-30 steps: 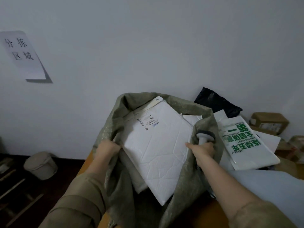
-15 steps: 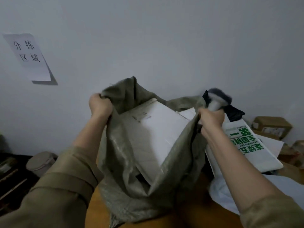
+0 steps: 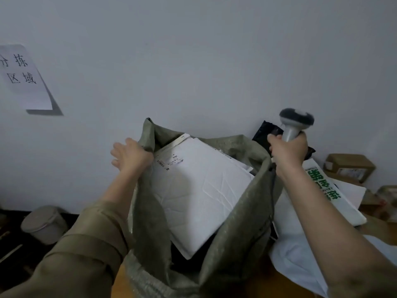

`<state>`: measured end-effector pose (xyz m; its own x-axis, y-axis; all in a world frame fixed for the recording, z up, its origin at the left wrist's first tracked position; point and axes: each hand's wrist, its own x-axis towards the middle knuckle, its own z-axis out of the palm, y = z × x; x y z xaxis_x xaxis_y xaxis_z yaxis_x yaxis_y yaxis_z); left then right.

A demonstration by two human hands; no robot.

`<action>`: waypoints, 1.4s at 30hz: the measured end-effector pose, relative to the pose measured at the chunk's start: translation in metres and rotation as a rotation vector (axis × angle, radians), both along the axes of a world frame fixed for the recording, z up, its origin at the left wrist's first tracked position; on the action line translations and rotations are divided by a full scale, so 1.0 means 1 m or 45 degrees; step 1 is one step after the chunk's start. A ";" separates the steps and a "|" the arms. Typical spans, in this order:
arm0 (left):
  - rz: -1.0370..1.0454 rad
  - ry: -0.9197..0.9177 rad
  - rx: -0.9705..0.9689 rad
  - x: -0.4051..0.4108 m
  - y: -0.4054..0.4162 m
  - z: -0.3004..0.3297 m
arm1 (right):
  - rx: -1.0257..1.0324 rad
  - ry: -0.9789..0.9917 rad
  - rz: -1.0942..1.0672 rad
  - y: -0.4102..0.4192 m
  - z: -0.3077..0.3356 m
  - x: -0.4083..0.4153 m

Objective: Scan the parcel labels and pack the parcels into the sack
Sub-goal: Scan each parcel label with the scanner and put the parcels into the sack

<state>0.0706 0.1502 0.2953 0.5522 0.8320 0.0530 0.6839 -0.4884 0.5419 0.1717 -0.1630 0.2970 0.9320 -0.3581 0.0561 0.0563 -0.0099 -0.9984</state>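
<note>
A grey-green woven sack (image 3: 236, 211) stands open in front of me. Inside it a large white padded parcel (image 3: 199, 190) leans at a tilt, its printed label (image 3: 169, 163) facing up near the top left corner. More white parcels lie behind it. My left hand (image 3: 131, 155) rests against the sack's left rim with its fingers stretched out. Above the sack's right rim, my right hand (image 3: 287, 151) grips the handle of a grey barcode scanner (image 3: 296, 119), held upright and clear of the sack.
To the right lie a white bag with green print (image 3: 322, 188), a black bag (image 3: 266, 132), cardboard boxes (image 3: 350, 166) and a white poly parcel (image 3: 300, 259) on a wooden table (image 3: 376, 229). A grey bucket (image 3: 43, 224) stands on the floor at left. A paper sign (image 3: 21, 78) hangs on the wall.
Both hands had pulled the sack's rim up. Now the rim has dropped, my left fingers have straightened, and my right hand has come off the rim with the scanner.
</note>
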 end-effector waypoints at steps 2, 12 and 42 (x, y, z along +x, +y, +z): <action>-0.081 -0.050 0.195 0.014 -0.008 0.012 | -0.101 -0.084 0.039 0.000 0.018 0.019; -0.618 -0.078 0.259 0.124 -0.036 0.003 | -0.220 0.234 0.556 0.043 -0.009 0.113; -0.141 -0.587 0.423 0.202 0.076 0.035 | -0.341 -0.038 0.536 0.063 -0.031 0.165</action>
